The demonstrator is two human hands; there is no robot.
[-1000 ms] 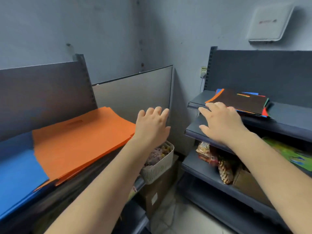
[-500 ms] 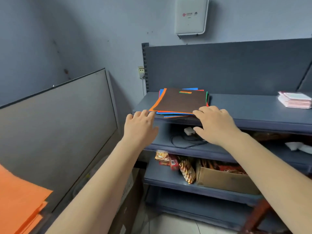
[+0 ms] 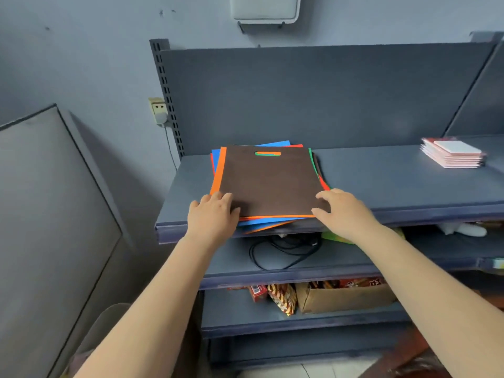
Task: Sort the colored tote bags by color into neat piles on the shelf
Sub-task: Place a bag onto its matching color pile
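Note:
A mixed stack of flat tote bags lies on the top shelf point(image 3: 381, 186). A brown bag point(image 3: 270, 181) with a cut-out handle is on top. Orange point(image 3: 216, 170), blue point(image 3: 272, 144), red and green edges stick out beneath it. My left hand point(image 3: 211, 216) rests on the stack's front left corner, fingers fairly straight over the brown bag. My right hand point(image 3: 343, 211) touches the front right corner, its fingertips and thumb on the brown bag's edge. Neither hand has lifted a bag.
A pile of pink booklets point(image 3: 452, 154) sits at the shelf's right end. A black cable point(image 3: 283, 249) lies on the shelf below. A cardboard box point(image 3: 341, 298) and snack packets point(image 3: 281, 297) fill the lower shelf. A grey panel point(image 3: 54, 214) stands at left.
My view has swung right, away from the orange and blue piles, to face this shelf. Both hands have reached forward and now touch the front corners of the mixed stack.

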